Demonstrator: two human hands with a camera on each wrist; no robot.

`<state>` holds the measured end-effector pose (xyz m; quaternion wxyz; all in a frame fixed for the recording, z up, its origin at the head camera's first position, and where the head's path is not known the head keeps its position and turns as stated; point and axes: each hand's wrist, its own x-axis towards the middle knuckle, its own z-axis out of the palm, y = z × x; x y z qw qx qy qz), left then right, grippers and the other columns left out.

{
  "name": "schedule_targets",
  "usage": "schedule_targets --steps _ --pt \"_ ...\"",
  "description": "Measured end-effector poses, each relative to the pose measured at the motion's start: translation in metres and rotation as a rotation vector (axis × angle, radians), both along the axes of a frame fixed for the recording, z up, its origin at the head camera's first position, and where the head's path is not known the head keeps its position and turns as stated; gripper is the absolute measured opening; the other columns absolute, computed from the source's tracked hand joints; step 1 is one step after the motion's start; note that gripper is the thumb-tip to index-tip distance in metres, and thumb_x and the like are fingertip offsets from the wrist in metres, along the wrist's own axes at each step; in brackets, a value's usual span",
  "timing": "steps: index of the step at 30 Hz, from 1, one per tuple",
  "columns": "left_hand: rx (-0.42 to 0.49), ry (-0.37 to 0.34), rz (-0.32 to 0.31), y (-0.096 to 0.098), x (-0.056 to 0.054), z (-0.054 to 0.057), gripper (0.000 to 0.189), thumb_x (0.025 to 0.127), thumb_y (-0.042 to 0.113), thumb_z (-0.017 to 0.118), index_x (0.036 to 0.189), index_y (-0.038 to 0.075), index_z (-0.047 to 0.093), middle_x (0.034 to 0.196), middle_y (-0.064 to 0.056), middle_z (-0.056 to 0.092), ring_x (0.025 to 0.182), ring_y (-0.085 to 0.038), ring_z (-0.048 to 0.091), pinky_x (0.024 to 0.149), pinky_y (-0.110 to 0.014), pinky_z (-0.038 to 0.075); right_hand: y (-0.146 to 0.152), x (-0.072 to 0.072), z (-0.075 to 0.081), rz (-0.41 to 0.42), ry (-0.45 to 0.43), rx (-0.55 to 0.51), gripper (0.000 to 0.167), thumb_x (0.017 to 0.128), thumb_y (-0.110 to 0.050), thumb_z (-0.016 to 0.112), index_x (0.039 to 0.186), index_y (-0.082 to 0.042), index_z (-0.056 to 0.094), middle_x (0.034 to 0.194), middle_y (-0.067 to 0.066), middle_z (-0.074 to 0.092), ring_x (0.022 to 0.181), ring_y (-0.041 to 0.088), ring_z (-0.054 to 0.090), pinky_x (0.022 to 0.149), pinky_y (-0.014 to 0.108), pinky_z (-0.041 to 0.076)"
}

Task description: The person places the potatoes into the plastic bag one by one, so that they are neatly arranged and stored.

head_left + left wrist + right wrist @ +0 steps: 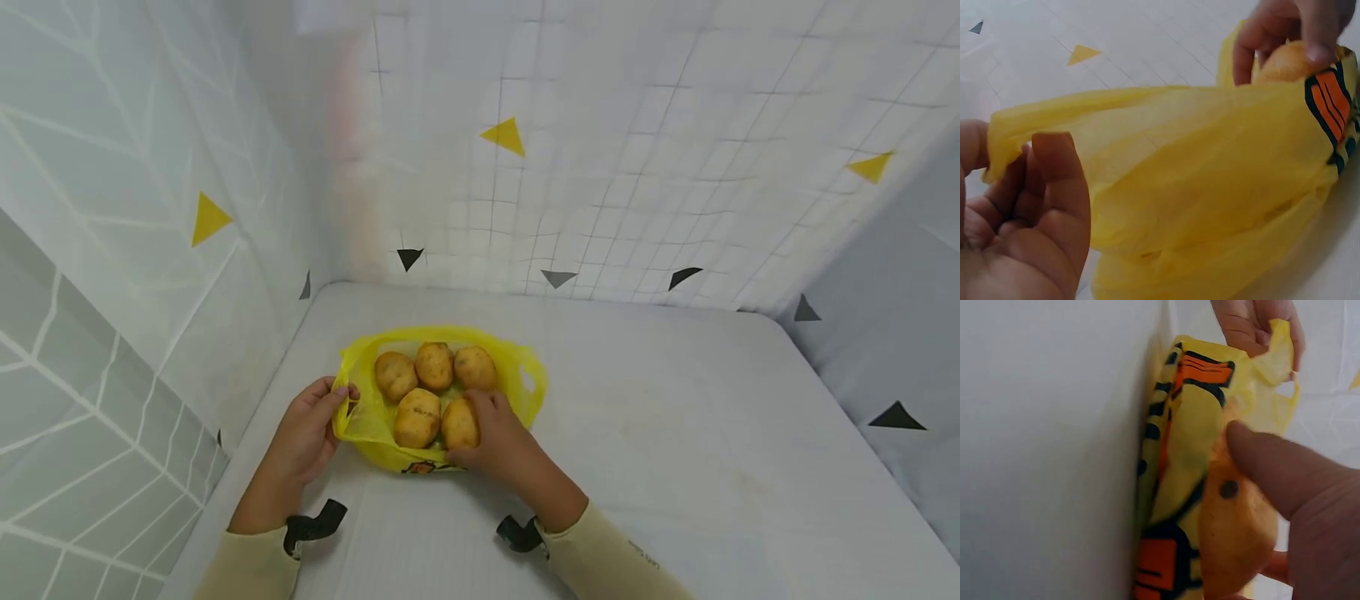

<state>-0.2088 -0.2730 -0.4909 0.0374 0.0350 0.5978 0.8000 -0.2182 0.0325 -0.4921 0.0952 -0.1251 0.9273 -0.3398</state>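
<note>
A yellow plastic bag (378, 425) lies spread on the table with its mouth facing up and several potatoes (417, 418) inside. At the bag's left edge, my left hand (306, 429) pinches the handle between thumb and fingers; the left wrist view shows the bag's side (1210, 162) stretched away from that hand (1041, 206). My right hand (501, 437) grips the potato (460, 423) at the front right of the group. In the right wrist view, the thumb (1272, 459) presses on this potato (1235, 531), beside the bag's printed wall (1188, 425).
The white tabletop (675, 433) extends to the right of the bag. Pale patterned cloth walls (600, 167) with yellow and dark triangles stand behind and on both sides. A black wrist camera (317, 522) is strapped at each sleeve.
</note>
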Motion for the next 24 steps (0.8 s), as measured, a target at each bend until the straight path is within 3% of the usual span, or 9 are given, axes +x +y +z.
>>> schedule_targets --steps 5,10,13,16,18,21,24 --pt "0.004 -0.020 0.045 0.000 -0.005 -0.004 0.020 0.112 0.027 0.052 0.118 0.008 0.053 0.107 0.003 0.060 0.100 -0.008 0.061 0.091 -0.018 0.057 0.011 -0.007 0.015 -0.074 0.048 -0.069 0.082 0.094 -0.059 0.071 0.158 -0.017 0.041 0.149 0.010 0.049 0.127 0.028 0.056 0.105 0.051 0.050" --pt "-0.053 -0.033 0.148 -0.009 -0.013 -0.003 0.033 0.111 0.036 0.051 0.121 0.005 0.051 0.105 -0.001 0.060 0.095 -0.010 0.064 0.089 -0.020 0.059 0.033 -0.023 0.045 -0.179 0.180 -0.199 0.060 0.104 -0.051 0.060 0.151 -0.015 0.050 0.137 0.008 0.059 0.119 0.027 0.062 0.100 0.049 0.056" --pt "-0.193 -0.054 0.250 -0.015 -0.016 0.000 0.042 0.111 0.044 0.047 0.124 0.003 0.051 0.113 -0.003 0.058 0.099 -0.012 0.061 0.087 -0.018 0.057 0.052 -0.029 0.059 -0.248 0.269 -0.231 0.054 0.107 -0.050 0.056 0.148 -0.015 0.052 0.135 0.008 0.060 0.120 0.026 0.063 0.102 0.048 0.056" --pt "-0.423 -0.092 0.377 -0.016 -0.011 0.004 0.047 0.112 0.049 0.042 0.131 0.008 0.054 0.124 -0.004 0.057 0.109 -0.015 0.057 0.089 -0.017 0.054 0.072 -0.029 0.068 -0.301 0.328 -0.213 0.054 0.108 -0.050 0.054 0.148 -0.013 0.053 0.135 0.008 0.060 0.121 0.027 0.063 0.103 0.050 0.055" --pt "-0.582 -0.090 0.446 -0.016 -0.006 0.008 0.047 0.112 0.048 0.040 0.135 0.010 0.055 0.129 -0.006 0.057 0.115 -0.018 0.055 0.094 -0.024 0.053 0.084 -0.029 0.073 -0.323 0.352 -0.179 0.056 0.107 -0.050 0.053 0.148 -0.012 0.053 0.135 0.009 0.060 0.122 0.030 0.063 0.102 0.052 0.056" --pt "-0.747 0.002 0.512 -0.016 -0.001 0.019 0.044 0.112 0.041 0.042 0.137 0.007 0.055 0.132 -0.012 0.057 0.121 -0.026 0.055 0.104 -0.041 0.051 0.098 -0.030 0.080 -0.335 0.383 -0.120 0.058 0.108 -0.051 0.052 0.149 -0.010 0.052 0.137 0.011 0.059 0.124 0.033 0.062 0.102 0.054 0.055" --pt "-0.862 0.135 0.523 -0.013 -0.001 0.034 0.042 0.110 0.035 0.047 0.135 0.003 0.056 0.132 -0.016 0.056 0.123 -0.031 0.053 0.109 -0.054 0.048 0.111 -0.032 0.086 -0.328 0.417 -0.066 0.060 0.108 -0.051 0.050 0.149 -0.008 0.051 0.138 0.014 0.058 0.124 0.035 0.060 0.103 0.055 0.054"
